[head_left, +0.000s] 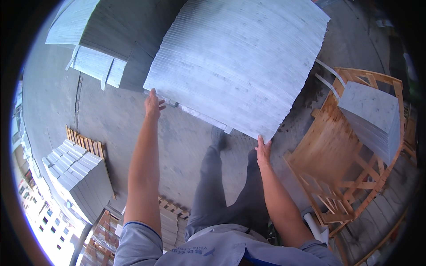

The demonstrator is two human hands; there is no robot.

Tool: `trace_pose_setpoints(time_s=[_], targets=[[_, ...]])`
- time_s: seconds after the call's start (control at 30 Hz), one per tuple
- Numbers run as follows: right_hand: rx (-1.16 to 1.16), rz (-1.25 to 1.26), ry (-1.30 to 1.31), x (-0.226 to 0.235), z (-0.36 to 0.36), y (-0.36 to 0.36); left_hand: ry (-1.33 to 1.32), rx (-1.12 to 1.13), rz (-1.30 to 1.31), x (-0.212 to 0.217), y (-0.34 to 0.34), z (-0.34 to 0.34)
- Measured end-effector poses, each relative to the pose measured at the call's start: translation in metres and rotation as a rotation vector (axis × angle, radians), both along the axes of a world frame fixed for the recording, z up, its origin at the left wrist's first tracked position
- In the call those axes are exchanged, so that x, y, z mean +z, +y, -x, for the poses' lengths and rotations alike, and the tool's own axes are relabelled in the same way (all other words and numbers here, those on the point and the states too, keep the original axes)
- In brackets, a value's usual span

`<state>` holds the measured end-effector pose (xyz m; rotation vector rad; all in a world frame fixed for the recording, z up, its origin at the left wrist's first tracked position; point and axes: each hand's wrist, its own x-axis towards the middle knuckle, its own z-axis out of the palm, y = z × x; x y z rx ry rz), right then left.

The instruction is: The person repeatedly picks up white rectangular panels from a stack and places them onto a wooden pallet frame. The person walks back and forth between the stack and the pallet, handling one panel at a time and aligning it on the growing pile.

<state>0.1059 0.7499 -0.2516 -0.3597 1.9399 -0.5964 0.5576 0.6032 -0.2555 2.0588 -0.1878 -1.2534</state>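
Observation:
A large stack of thin pale grey stone slabs (239, 57) fills the upper middle, its ribbed upper face uneven along both sides. My left hand (153, 105) is at its near left corner, one digit up against the corner and other fingers spread just below the edge. At the near right corner, my right hand (263, 151) has its thumb and fingers around the slab's tip. Both hands appear to grip the nearest slab by its ends. What the fingers do beneath the edge is partly hidden.
More bundled slabs (97, 66) stand at the far left. A slab stack (80, 181) on a wooden pallet (91, 144) is lower left. On the right, a wooden crate (324, 150) holds a grey stone block (370, 106). Concrete floor (120, 119) lies around my legs.

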Motion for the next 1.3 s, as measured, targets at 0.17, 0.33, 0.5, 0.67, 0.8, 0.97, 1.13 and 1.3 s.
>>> trace_pose_setpoints(time_s=[0.17,0.33,0.5,0.67,0.8,0.97,1.13,1.3], targets=[[0.136,0.098,0.294,-0.034,0.0,0.015,0.115,0.025,0.027,-0.017,0.004,0.053],[0.12,0.109,0.35,-0.035,-0.006,0.02,0.056,0.025,0.068,-0.022,0.008,0.061],[0.213,0.005,0.451,-0.007,-0.017,0.009,0.029,0.015,0.084,-0.026,0.01,0.061],[0.208,-0.003,0.411,0.0,-0.019,0.015,0.02,-0.003,0.094,-0.03,0.021,0.055],[-0.059,0.018,0.14,-0.006,-0.012,0.028,0.033,0.041,0.09,-0.029,0.034,0.052],[-0.514,-0.149,-0.379,-0.019,0.024,0.034,0.056,0.249,0.148,-0.02,0.049,0.065],[-0.411,-0.446,-0.724,-0.061,0.054,0.029,-0.18,0.414,0.013,-0.024,0.049,0.091],[-0.263,-0.653,-0.696,-0.102,0.046,0.038,-0.221,0.519,-0.167,-0.032,0.061,0.088]])
